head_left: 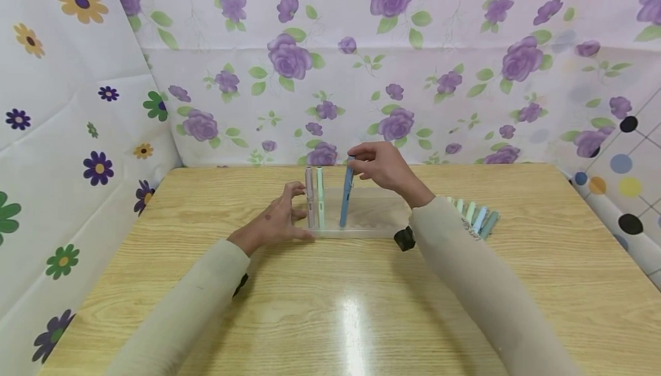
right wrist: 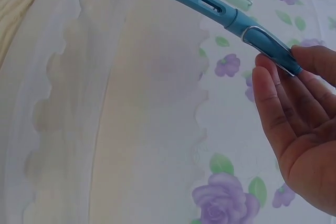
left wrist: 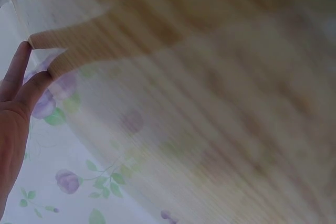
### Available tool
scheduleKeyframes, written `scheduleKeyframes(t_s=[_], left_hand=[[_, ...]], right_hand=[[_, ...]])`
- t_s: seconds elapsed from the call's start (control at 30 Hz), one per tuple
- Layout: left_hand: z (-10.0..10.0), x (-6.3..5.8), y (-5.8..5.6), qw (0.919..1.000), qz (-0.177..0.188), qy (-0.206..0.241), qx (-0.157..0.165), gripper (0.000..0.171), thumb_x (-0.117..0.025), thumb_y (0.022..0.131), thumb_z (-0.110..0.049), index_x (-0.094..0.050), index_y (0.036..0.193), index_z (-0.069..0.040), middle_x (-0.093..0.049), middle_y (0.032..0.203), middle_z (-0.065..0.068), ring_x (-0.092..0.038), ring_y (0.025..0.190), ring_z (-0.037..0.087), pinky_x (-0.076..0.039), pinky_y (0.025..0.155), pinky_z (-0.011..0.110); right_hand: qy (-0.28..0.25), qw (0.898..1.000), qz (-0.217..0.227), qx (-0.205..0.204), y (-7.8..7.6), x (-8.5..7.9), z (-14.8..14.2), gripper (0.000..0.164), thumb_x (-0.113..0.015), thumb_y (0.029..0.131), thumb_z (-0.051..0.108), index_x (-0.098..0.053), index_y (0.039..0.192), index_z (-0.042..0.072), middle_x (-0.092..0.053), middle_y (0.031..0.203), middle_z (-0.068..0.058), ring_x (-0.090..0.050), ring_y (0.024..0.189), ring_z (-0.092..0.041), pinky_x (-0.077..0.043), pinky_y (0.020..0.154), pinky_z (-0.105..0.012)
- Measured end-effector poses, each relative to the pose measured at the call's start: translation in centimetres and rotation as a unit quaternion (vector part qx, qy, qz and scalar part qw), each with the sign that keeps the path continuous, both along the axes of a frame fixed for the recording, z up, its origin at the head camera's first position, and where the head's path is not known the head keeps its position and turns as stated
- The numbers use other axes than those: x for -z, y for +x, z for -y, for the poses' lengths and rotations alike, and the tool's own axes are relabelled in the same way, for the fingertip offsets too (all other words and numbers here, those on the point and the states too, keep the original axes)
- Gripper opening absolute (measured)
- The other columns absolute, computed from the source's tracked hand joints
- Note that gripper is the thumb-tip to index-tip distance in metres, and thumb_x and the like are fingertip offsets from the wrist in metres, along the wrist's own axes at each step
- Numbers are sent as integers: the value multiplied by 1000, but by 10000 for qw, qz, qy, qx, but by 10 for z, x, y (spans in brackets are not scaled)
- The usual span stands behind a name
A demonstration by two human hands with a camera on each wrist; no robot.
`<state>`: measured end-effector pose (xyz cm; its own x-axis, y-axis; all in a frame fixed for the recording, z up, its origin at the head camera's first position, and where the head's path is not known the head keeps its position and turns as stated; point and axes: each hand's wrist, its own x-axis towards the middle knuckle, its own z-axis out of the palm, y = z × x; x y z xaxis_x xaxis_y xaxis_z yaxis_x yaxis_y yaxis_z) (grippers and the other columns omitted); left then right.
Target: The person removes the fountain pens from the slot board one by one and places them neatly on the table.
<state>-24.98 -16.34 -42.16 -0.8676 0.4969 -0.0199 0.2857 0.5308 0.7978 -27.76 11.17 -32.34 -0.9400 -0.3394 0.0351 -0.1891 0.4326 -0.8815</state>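
Note:
A clear plastic pen stand (head_left: 376,232) with scalloped notched edges (right wrist: 39,114) sits on the table. My left hand (head_left: 279,215) spans its left end, thumb at the front edge and fingers farther back; in the left wrist view two fingertips (left wrist: 34,43) touch a see-through, reflecting surface. Beside those fingers a mauve pen (head_left: 310,195) and a mint-green pen (head_left: 321,198) stand upright in the stand. My right hand (head_left: 384,163) pinches the clip end of a blue fountain pen (head_left: 346,195), held nearly upright with its lower end at the stand, right of the mint pen.
Several pens (head_left: 477,218) in green and light blue lie side by side on the wooden table (head_left: 310,295), right of the stand, partly behind my right sleeve (head_left: 454,238). A flowered cloth (head_left: 289,106) hangs behind the table's far edge.

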Motion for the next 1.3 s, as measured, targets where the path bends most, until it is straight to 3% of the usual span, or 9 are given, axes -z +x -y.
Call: scheduleKeyframes(t_s=[0.13, 0.47, 0.7, 1.03, 1.3], left_hand=[[0, -1, 1, 10000, 2, -29, -5, 104, -90, 75, -18, -14, 145, -20, -23, 158, 20, -59, 122, 36, -46, 100, 53], [0, -1, 1, 10000, -30, -15, -32, 103, -91, 75, -17, -15, 145, -19, -23, 157, 20, -59, 122, 37, -46, 100, 53], [0, -1, 1, 10000, -70, -39, 11, 102, -90, 76, -16, -14, 145, -17, -23, 157, 22, -59, 122, 38, -48, 98, 53], [1, -2, 0, 9999, -115, -128, 12, 103, -90, 76, -16, -14, 145, -16, -23, 157, 22, -60, 120, 37, -49, 97, 51], [-1, -2, 1, 10000, -37, -76, -3, 104, -90, 76, -15, -13, 146, -19, -22, 158, 20, -60, 121, 37, -49, 97, 51]], right_hand=[[-87, 9999, 38, 137, 3, -3, -9, 33, -64, 100, 14, -62, 129, 1, -67, 120, -18, -68, 102, -35, -57, 85, -37], [-393, 9990, -56, 222, 8, -2, -36, 36, -64, 100, 15, -61, 131, -1, -68, 111, -18, -70, 92, -20, -56, 85, -30], [-521, 9984, 59, 231, 13, -1, -59, 38, -64, 100, 16, -59, 133, -2, -67, 113, -20, -70, 93, -17, -56, 86, -30], [-313, 9979, 267, 491, 22, -1, -93, 48, -63, 100, 28, -55, 140, 3, -63, 123, -16, -68, 106, -23, -53, 91, -29], [-275, 9978, 210, 560, 27, 1, -122, 53, -64, 100, 32, -53, 142, 2, -61, 124, -15, -70, 102, -16, -54, 89, -25]])
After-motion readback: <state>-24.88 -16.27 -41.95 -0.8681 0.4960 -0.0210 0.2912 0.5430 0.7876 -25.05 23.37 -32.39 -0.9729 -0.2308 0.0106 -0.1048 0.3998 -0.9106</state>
